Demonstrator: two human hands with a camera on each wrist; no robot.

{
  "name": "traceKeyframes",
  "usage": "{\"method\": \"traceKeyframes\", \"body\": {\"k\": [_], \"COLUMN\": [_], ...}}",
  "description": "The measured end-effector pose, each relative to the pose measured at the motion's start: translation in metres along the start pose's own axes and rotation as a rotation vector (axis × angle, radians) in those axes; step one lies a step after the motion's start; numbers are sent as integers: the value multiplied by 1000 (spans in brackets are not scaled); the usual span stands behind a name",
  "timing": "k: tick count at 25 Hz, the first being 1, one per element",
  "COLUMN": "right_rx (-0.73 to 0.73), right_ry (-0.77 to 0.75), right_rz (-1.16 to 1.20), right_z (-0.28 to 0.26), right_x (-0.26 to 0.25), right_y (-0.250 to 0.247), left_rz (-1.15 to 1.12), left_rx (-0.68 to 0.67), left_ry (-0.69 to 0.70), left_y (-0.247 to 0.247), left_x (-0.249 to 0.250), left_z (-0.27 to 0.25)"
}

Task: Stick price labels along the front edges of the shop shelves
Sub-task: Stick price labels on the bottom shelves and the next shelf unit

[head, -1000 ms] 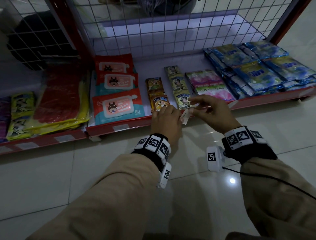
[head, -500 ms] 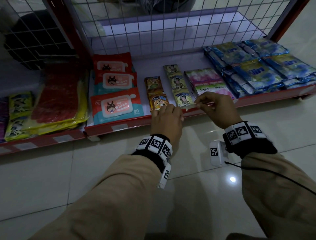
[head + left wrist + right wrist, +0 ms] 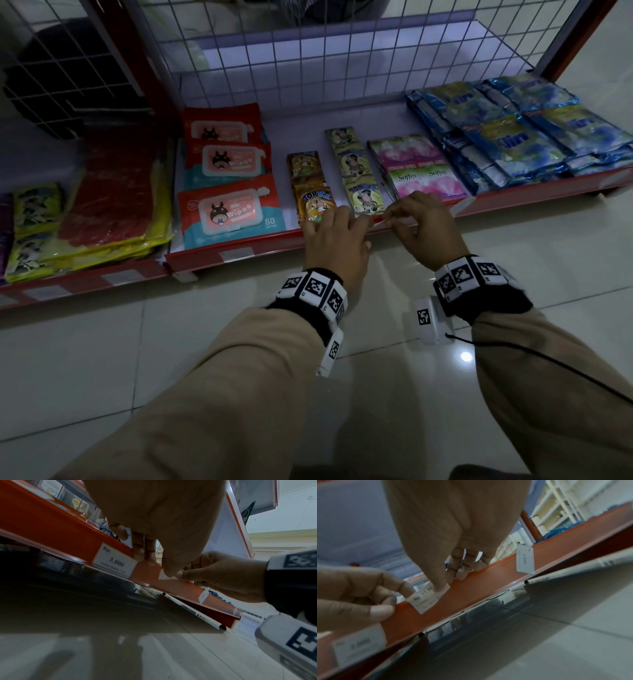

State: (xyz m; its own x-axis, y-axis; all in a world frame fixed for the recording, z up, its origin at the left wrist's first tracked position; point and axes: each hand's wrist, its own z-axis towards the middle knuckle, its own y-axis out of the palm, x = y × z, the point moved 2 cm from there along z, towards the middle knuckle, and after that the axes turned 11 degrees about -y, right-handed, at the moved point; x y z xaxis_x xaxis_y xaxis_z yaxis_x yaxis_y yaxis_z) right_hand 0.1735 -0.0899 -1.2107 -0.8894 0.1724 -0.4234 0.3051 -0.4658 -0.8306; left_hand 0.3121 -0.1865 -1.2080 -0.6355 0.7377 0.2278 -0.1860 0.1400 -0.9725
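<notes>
Head view, low red shelf [image 3: 274,244] at floor level. Far left: yellow and red flat packs [image 3: 113,202], then three wipes packs [image 3: 233,209] stacked front to back. A stuck label reading 3.000 [image 3: 114,560] sits on the shelf's front edge, just left of the hands.

Left hand [image 3: 337,240]: fingertips on the edge, thumb and forefinger pinching the left end of the loose price label [image 3: 428,599]. Label lies against the red front edge, below the drink sachets [image 3: 315,205]; print "11.0…" partly covered.

Right hand [image 3: 423,226]: thumb and forefinger pinch the label's right end, remaining fingertips resting on the edge.

Further right: pink tissue packs [image 3: 424,178], blue sachets [image 3: 520,137], another label [image 3: 525,560] hanging partly loose.
</notes>
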Motion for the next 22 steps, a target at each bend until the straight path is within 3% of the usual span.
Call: {"method": "traceKeyframes", "body": {"k": [8,17,22], "right_rx": [-145,-84,-125], "right_ry": [-120,-125,-100], "right_rz": [-292,-305,-334], "right_z": [-2,-7,-6], "right_x": [-5,-6,-6], "right_y": [1,0,2], "left_rz": [90,144,174], "left_rx": [7,17,9], "left_ry": [-10,-1,-3], "left_y": [3,4,3], "left_x": [6,6,8], "left_z": [0,1,1]}}
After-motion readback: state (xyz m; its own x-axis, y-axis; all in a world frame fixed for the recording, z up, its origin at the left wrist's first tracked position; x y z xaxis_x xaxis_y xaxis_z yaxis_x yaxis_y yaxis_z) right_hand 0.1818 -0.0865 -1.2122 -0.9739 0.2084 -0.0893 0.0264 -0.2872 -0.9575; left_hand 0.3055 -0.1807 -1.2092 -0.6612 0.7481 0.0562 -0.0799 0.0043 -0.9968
